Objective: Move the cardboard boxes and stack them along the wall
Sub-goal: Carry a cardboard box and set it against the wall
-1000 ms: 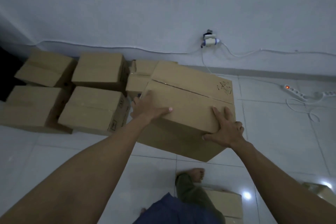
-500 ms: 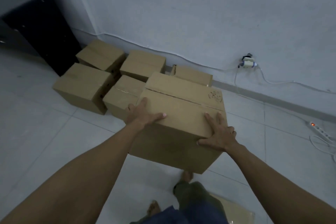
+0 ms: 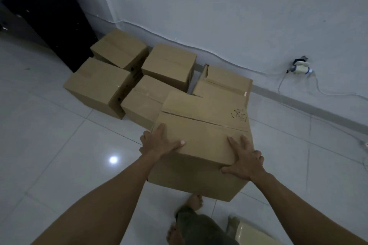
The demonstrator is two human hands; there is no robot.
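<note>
I hold a large cardboard box (image 3: 201, 125) up off the floor, with a scribble on its top right corner. My left hand (image 3: 159, 142) grips its near left corner and my right hand (image 3: 244, 158) grips its near right corner. Several closed cardboard boxes (image 3: 169, 63) sit on the floor by the white wall (image 3: 219, 10), just beyond the held box. One of them, a box with a lifted flap (image 3: 227, 81), lies directly behind the held box and is partly hidden by it.
A black cabinet (image 3: 49, 16) stands at the far left against the wall. A plug and cable (image 3: 300, 67) hang on the wall at right, with cords along the floor. Another box (image 3: 249, 232) lies at my feet. My bare foot (image 3: 194, 203) is under the held box.
My view has swung left and I have stepped closer; the floor boxes now sit nearer and further right in view. Both hands keep the same hold on the box.
</note>
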